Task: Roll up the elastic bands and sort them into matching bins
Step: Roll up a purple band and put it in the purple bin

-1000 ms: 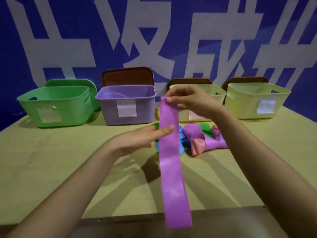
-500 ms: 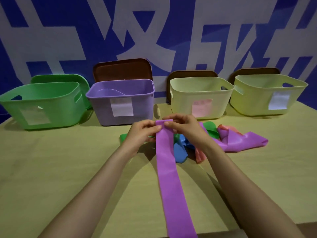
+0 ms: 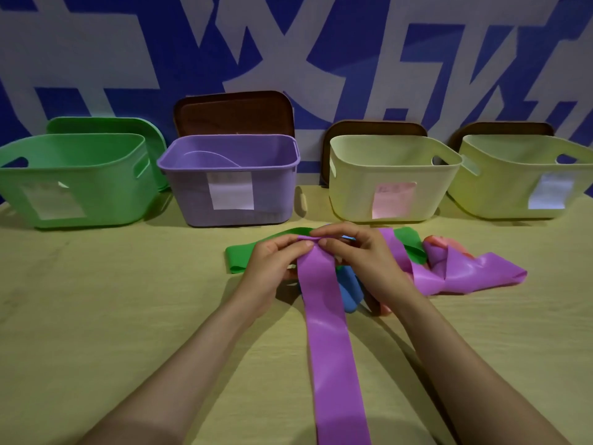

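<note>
Purple elastic band [image 3: 325, 316] runs over the counter [image 3: 112, 300] from the hands toward the viewer. Its far end is pinched by the left hand [image 3: 271, 268] and the right hand [image 3: 364, 261], each grip closed on it with thumb and fingertips curled round a first small fold. Rolling seems only just begun. Next, the fold needs turning tightly toward the body, edges square, before the roll goes into the purple bin [image 3: 234, 200].

Left grip [image 3: 272, 264] and right grip [image 3: 362, 261] side by side; both pinch purple band [image 3: 324, 319].
</note>
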The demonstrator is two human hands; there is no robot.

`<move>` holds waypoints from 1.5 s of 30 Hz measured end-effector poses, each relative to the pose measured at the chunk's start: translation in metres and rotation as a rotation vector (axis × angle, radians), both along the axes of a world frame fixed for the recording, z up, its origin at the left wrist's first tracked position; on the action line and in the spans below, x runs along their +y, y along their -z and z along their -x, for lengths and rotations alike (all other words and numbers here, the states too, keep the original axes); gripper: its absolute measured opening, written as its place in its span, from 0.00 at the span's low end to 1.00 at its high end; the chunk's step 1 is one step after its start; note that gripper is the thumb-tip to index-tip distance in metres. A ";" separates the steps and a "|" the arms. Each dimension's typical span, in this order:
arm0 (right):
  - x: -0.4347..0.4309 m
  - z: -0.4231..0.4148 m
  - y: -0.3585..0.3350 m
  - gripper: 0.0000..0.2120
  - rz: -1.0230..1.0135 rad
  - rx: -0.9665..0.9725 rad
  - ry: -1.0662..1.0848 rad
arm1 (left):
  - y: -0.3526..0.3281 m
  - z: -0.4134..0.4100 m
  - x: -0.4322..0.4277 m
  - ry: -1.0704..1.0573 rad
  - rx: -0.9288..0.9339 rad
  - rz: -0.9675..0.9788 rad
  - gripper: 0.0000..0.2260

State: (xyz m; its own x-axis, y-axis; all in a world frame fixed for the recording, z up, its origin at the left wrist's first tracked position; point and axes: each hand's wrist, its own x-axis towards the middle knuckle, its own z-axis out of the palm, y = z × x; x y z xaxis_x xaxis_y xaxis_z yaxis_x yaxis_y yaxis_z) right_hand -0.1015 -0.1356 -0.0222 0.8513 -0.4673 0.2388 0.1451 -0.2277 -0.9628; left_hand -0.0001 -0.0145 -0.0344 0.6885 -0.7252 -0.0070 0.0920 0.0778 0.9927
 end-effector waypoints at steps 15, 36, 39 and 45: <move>0.000 0.000 0.004 0.11 0.156 -0.057 0.028 | -0.002 0.008 0.005 0.020 0.012 0.117 0.07; -0.005 0.006 -0.001 0.06 0.017 0.038 -0.005 | 0.008 0.001 0.005 0.028 -0.204 0.024 0.06; -0.004 0.006 -0.001 0.06 -0.049 0.052 0.009 | 0.009 0.000 0.005 0.012 -0.186 0.013 0.06; -0.003 0.005 -0.002 0.06 -0.141 0.065 0.053 | 0.010 0.001 0.004 0.006 -0.145 0.027 0.08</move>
State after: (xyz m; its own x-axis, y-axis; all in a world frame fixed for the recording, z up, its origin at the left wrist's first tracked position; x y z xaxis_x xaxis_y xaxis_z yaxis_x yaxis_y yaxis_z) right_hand -0.1062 -0.1384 -0.0200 0.8361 -0.5368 0.1133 0.0730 -0.0957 -0.9927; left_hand -0.0012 -0.0103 -0.0440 0.6763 -0.7281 0.1117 -0.0516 0.1045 0.9932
